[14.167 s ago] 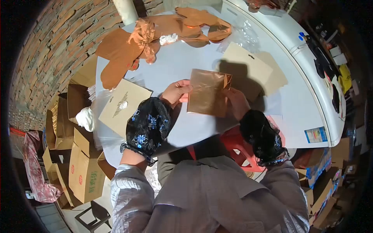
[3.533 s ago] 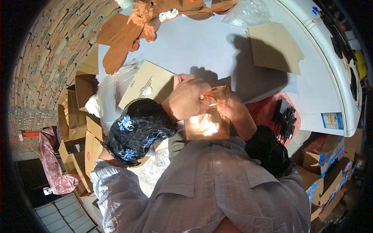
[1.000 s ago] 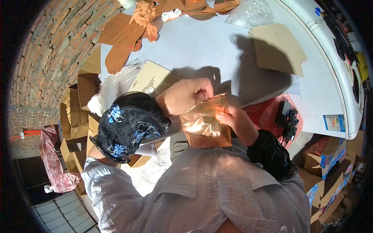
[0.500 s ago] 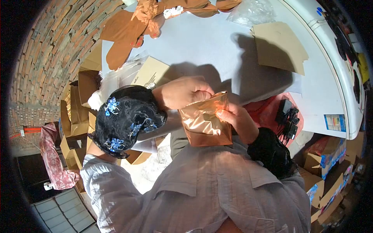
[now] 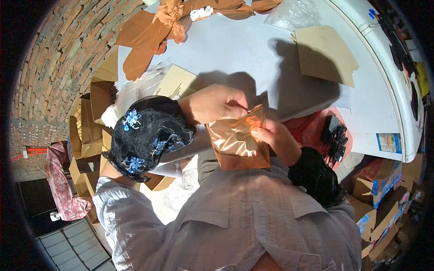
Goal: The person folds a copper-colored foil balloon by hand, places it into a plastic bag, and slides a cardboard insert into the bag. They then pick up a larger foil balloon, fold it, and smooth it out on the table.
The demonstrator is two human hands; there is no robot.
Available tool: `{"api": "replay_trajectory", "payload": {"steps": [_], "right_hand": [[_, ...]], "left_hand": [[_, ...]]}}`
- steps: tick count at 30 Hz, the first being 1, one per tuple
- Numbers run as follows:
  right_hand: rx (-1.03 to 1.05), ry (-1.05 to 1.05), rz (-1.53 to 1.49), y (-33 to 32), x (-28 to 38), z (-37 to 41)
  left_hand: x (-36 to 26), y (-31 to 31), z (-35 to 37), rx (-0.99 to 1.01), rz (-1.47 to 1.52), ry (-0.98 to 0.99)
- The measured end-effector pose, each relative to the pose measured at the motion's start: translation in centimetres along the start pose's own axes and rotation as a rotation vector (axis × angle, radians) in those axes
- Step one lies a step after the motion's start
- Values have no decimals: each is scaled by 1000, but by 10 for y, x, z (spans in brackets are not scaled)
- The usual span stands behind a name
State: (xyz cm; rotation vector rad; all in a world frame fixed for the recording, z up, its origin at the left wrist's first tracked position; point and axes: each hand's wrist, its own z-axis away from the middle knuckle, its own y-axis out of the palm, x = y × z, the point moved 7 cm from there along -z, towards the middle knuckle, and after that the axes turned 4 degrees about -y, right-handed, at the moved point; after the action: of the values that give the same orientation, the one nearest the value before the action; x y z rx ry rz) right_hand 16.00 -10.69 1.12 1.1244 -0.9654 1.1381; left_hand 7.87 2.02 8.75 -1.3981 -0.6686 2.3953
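A shiny copper-coloured foil pouch (image 5: 237, 143) is held upright in front of my shirt, its top edge facing the table. My right hand (image 5: 281, 139) grips its right side, thumb flat on the front and fingers behind. At the upper edge my left hand (image 5: 218, 104) is closed, thumb and fingertips pinched together right at the pouch's mouth. Black sleeve covers with blue flowers (image 5: 153, 140) wrap my forearms.
Orange-brown balloons (image 5: 147, 40) lie along the back of the white table (image 5: 226, 49). Flat cardboard (image 5: 321, 54) rests at right, clear plastic bags (image 5: 294, 13) behind it. Black adapters with cables (image 5: 334, 142) sit on red plastic. Cardboard boxes (image 5: 88, 128) stand left, more boxes (image 5: 375, 198) right.
My left hand has shifted slightly along the pouch's top edge, its fingers more curled and lifted. The pouch and my right hand stay almost in place.
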Motion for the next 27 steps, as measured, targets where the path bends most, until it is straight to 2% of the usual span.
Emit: {"api": "replay_trajectory", "payload": {"steps": [1, 4, 7, 10, 14, 17, 20, 23, 27], "right_hand": [[3, 8, 25, -1, -1, 0], [13, 19, 70, 0, 0, 0], [11, 13, 64, 0, 2, 0], [12, 42, 69, 0, -4, 1], [-1, 86, 2, 2, -5, 2], [3, 103, -22, 2, -6, 3], [-1, 117, -47, 2, -6, 5], [30, 144, -142, 4, -8, 4], [51, 201, -257, 6, -8, 6]], "left_hand": [[-1, -1, 0, 4, -31, -4], [0, 0, -4, -70, -89, 171], [25, 11, -13, 114, 380, -118], [31, 16, -14, 179, 603, -188], [34, 15, -17, 141, 499, -233], [30, 12, -15, 41, 391, -215], [37, 21, -22, 146, 454, -149], [14, 12, -4, 5, 524, -269], [21, 15, -4, 65, 455, -130]]}}
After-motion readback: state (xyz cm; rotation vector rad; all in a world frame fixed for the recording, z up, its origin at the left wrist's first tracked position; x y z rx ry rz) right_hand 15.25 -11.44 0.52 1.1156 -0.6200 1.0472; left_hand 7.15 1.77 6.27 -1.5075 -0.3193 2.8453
